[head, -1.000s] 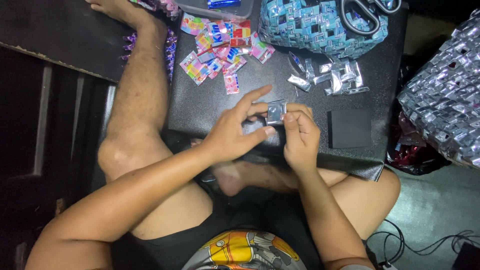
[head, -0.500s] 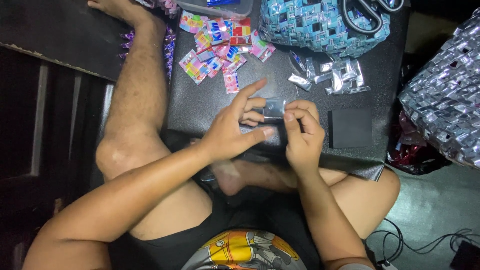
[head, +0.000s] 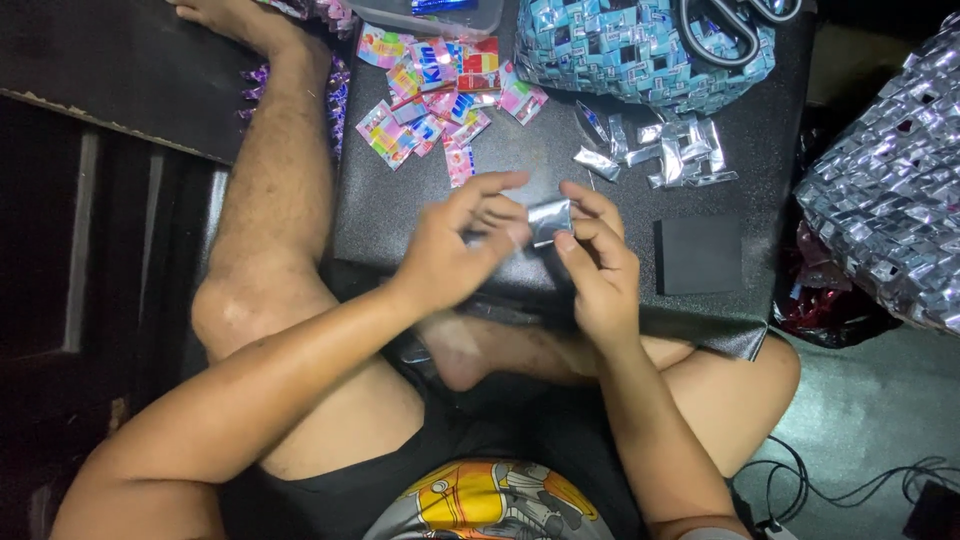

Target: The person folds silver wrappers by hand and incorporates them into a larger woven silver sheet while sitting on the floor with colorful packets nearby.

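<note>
Small silver foil piece (head: 549, 221), roughly square, held just above the black board (head: 560, 170) between both hands, over the board's near middle. Right hand (head: 598, 262) pinches its right edge, thumb and forefinger pressed together on the foil. Left hand (head: 455, 248) meets its left edge with the fingertips; forefinger stretched out above, thumb partly hidden, so the exact grip there is unclear.

The foil looks very light, thin and creasable, shiny and likely a bit slippery; probably best taken by the edges or corners with fingertip pinches, since a hard squeeze would crumple it.

Beyond it on the board: a loose heap of folded silver pieces (head: 660, 150), glossy and sharp-creased. To the left, a scatter of colourful wrappers (head: 440, 95), flat and crinkly. Matte black square (head: 700, 254) near the right edge. At the far side, a blue-and-silver woven bag (head: 640, 50) with scissors (head: 735, 25) resting on it. A silver woven piece (head: 895, 190), checkered in texture, sits off the board to the right.
</note>
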